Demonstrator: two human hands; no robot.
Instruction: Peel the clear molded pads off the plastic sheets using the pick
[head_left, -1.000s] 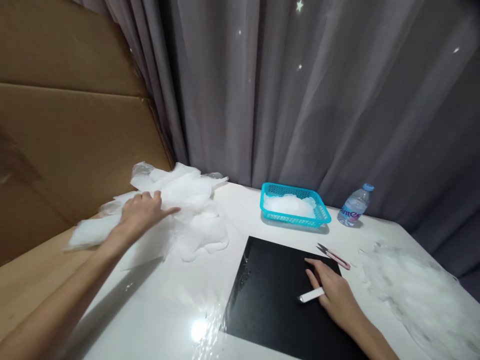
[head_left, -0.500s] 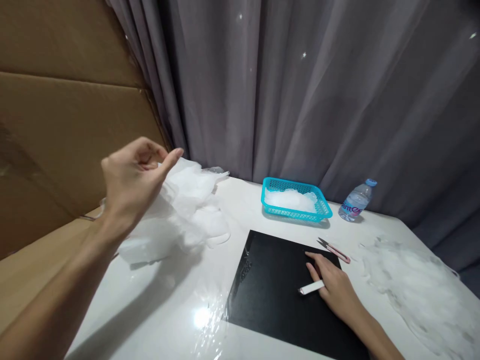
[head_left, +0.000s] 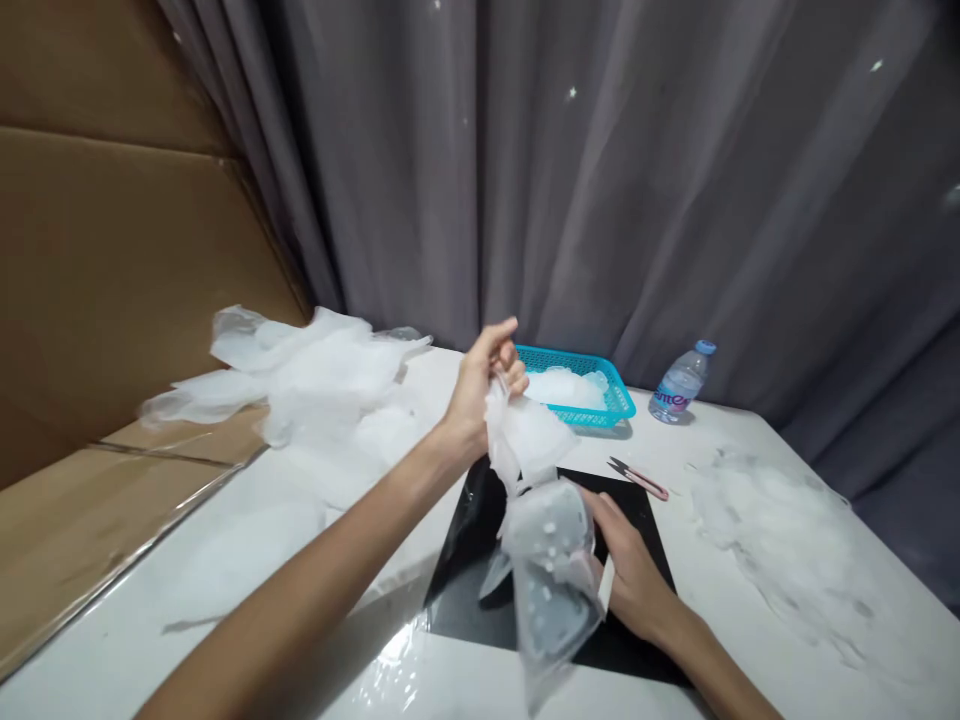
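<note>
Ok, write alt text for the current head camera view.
The left hand holds up a crumpled translucent white piece over a black mat; the right hand, with a slim white tool, is at its side. Beyond are pink-handled snips, a turquoise basket and a water bottle; filmy white material lies at both sides of the table.

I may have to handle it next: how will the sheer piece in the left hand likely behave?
The sheer piece is probably floppy: it hangs in folds from the left hand. It looks light, being thin enough to see through. Such thin stuff might tear if pulled hard.
</note>
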